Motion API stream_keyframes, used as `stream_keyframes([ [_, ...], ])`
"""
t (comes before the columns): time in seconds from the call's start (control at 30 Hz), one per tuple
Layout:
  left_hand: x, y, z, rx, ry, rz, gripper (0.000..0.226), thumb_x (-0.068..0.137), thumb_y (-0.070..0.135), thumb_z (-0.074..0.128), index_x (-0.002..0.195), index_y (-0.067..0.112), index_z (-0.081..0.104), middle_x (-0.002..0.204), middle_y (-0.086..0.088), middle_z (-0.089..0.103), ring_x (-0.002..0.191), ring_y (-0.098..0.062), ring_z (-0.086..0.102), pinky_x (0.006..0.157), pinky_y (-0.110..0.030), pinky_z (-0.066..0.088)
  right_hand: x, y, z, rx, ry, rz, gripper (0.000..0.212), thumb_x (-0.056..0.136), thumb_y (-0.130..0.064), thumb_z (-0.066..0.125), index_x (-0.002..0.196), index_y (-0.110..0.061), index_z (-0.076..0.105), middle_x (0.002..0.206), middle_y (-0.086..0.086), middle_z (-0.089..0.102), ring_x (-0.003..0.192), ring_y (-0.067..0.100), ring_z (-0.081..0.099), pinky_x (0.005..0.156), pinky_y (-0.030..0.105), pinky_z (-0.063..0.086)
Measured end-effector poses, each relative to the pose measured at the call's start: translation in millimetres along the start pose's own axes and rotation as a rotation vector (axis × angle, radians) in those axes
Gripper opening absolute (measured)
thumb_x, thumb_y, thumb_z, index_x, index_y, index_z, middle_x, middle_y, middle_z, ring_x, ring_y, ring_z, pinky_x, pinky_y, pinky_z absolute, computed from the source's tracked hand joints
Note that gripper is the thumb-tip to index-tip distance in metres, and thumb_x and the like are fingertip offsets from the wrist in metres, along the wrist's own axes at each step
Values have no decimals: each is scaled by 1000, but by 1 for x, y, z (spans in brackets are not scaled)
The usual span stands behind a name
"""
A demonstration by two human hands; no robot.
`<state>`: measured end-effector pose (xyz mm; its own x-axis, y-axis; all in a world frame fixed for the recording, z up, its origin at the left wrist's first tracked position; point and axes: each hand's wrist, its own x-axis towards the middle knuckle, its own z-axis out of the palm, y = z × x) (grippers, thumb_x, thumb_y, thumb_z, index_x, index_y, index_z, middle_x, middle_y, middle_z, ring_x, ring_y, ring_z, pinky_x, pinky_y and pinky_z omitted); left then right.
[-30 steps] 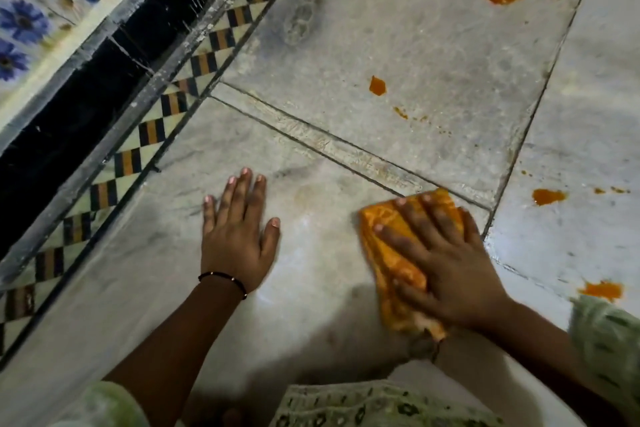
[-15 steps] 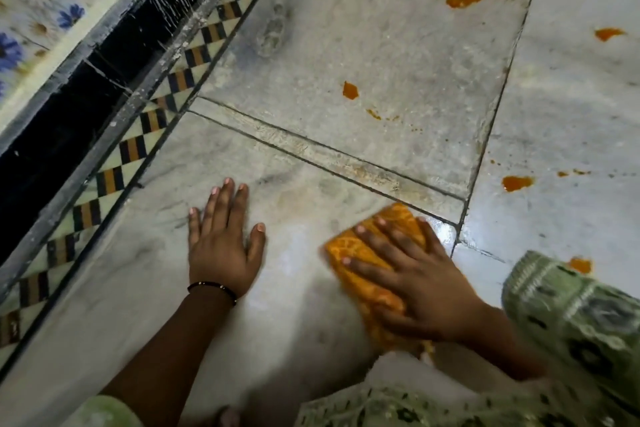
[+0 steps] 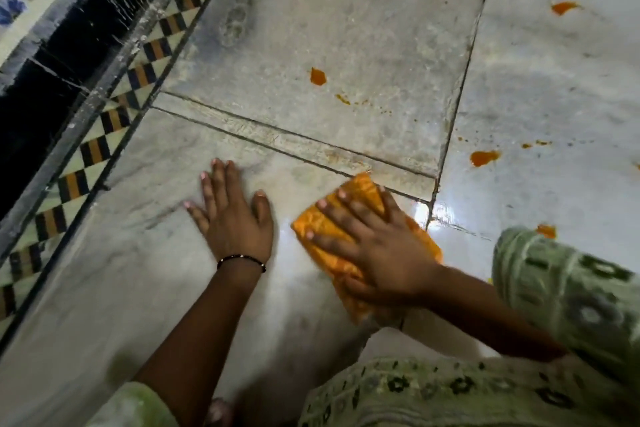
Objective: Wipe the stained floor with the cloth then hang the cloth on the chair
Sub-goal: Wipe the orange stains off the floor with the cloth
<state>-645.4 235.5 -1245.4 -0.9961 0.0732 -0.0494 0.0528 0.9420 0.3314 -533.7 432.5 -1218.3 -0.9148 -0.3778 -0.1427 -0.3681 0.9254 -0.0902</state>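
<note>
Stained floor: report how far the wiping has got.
Done: only the wet, shiny patch beside the orange cloth. In hand: the right hand presses the cloth flat; the left hand braces on the floor. Left: the orange stains beyond the seam, then hanging the cloth; no chair in view.

Head view, looking down on marble floor (image 3: 346, 28). Right hand (image 3: 377, 253) flat on folded orange cloth (image 3: 318, 232), fingers (image 3: 332, 243) spread and straight, pressing it to the slab beside a tile joint. Left hand (image 3: 235, 222) flat on bare marble just left of the cloth, black bracelet (image 3: 241, 259) at wrist. Orange stains (image 3: 484, 158) scattered farther out. Checkered border tiles (image 3: 93, 152) along the left. Green patterned sleeve (image 3: 571, 295) at lower right.
</note>
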Motion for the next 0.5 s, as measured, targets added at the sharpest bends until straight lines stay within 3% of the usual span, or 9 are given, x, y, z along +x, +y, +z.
stream_keyframes([
  [0.13, -1, 42, 5, -73, -87, 278, 69, 87, 38, 32, 149, 12, 15, 158, -5, 8, 145, -21, 5, 113, -50, -5, -68, 23, 7, 9, -36, 15, 82, 75, -64, 52, 148, -41, 23, 158, 3, 21, 143, 29, 20, 105, 64, 18],
  [0.23, -5, 48, 7, 18, -184, 480, 69, 88, 41, 29, 149, 14, 12, 158, -1, 3, 145, -18, 3, 114, -47, -6, -86, 58, 0, 31, -37, 105, 80, 76, -63, 47, 148, -41, 23, 158, 2, 19, 144, 30, 20, 107, 63, 17],
  [0.4, -6, 34, 9, 161, -218, 514, 72, 88, 49, 19, 149, 12, 18, 157, -4, 13, 144, -18, 9, 115, -49, 0, -32, 73, -8, 102, 19, 507, 77, 77, -63, 33, 148, -47, 9, 160, 0, 12, 146, 29, 11, 107, 69, 11],
  [0.5, -5, 36, 7, 149, -225, 514, 71, 88, 49, 21, 149, 13, 18, 157, -3, 13, 144, -17, 10, 116, -48, 3, -21, 42, -3, 83, 54, 443, 74, 82, -58, 32, 150, -41, 9, 160, 6, 14, 145, 36, 13, 106, 71, 8],
])
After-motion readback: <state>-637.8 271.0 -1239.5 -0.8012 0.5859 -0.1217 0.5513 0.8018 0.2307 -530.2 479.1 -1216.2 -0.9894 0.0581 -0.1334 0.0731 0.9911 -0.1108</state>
